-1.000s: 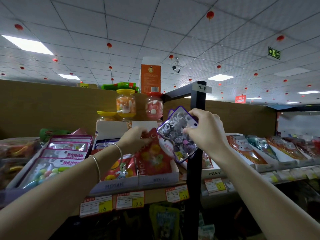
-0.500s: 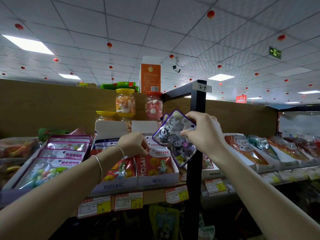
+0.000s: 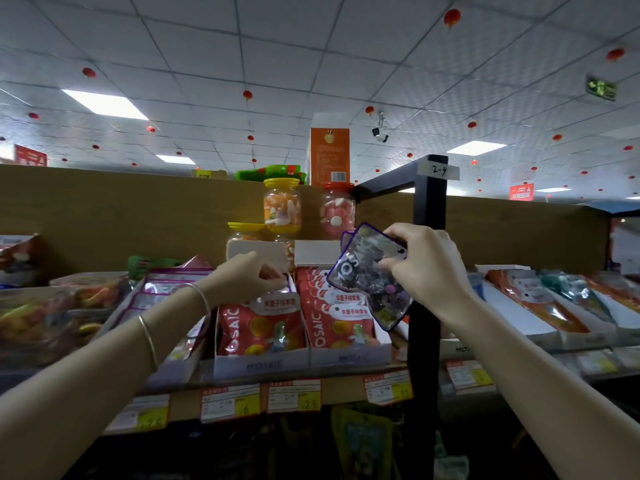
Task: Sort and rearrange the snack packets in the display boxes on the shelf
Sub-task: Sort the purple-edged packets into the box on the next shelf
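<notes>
My right hand (image 3: 427, 268) holds up a purple-edged clear snack packet (image 3: 367, 275) in front of the black shelf post. A second purple packet edge shows just behind it. My left hand (image 3: 247, 278) reaches over the left white display box (image 3: 259, 365) and pinches the top of the front red packet (image 3: 263, 323) standing in it. The box to its right (image 3: 349, 358) holds several red packets (image 3: 339, 310) stacked upright.
A black post (image 3: 427, 202) labelled 2-4 stands right of the boxes. Candy jars (image 3: 282, 209) and an orange carton (image 3: 329, 155) sit behind. Pink-edged packets (image 3: 162, 289) fill a box at left, orange packets (image 3: 533, 299) lie at right. Price tags (image 3: 294, 396) line the shelf edge.
My left hand has pushed the red packet down into the left box and now grips its top. My right hand with the purple packet has risen slightly.
</notes>
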Available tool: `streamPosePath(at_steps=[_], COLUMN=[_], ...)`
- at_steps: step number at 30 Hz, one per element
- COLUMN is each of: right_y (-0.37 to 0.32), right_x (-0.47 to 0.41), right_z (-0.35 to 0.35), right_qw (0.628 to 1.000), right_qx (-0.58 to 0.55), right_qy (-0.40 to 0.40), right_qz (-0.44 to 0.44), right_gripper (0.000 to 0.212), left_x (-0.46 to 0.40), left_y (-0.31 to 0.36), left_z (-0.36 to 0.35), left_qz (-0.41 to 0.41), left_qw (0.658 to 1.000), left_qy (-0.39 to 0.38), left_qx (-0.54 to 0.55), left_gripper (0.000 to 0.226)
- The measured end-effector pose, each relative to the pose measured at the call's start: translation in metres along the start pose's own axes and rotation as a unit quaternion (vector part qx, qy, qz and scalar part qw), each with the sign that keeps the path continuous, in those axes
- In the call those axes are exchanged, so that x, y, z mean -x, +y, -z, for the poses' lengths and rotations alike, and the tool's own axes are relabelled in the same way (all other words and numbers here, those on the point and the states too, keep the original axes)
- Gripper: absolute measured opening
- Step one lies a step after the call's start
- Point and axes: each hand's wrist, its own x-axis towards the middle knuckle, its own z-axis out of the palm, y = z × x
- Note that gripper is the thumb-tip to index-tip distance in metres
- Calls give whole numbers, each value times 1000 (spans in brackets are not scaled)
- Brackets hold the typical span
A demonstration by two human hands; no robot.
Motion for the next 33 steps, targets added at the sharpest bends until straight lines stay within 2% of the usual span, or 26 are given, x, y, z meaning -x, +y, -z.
streamPosePath(at_steps=[2,3,7,10,14,18,22,27,33], right_y=[-2,-2,-8,-10,-11,-12,-13,-11,-5], right_x=[0,0,-1,0,3,4,6,7,7], right_z=[-3,-4,-9,-13,-16,-19,-19,-20,-20], right_qw=[1000,1000,1000,999,1000,1000,1000,1000,1000], right_qx=[5,9,26,24,8,-1,-6,-10,-13], right_qy=[4,6,14,22,16,19,13,16,22], right_qz=[-2,-2,-1,-2,-5,-4,-3,-3,-9], right_gripper=[22,23,23,25,28,27,29,24,22], left_x=[17,25,55,68,71,61,52,53,47], left_y=[-12,-16,-22,-15,-17,-16,-17,-20,-16], left_z=[4,4,-3,-13,-14,-13,-8,-5,-2], left_qz=[12,-11,-118,-157,-129,-93,-78,-83,-85], left_qw=[999,999,985,975,984,992,988,985,995], left_qy=[-22,-15,76,86,70,0,-38,8,35], left_qx=[-24,-47,-105,-130,-106,-81,-126,-152,-42], left_gripper=[25,22,15,17,19,16,18,25,47])
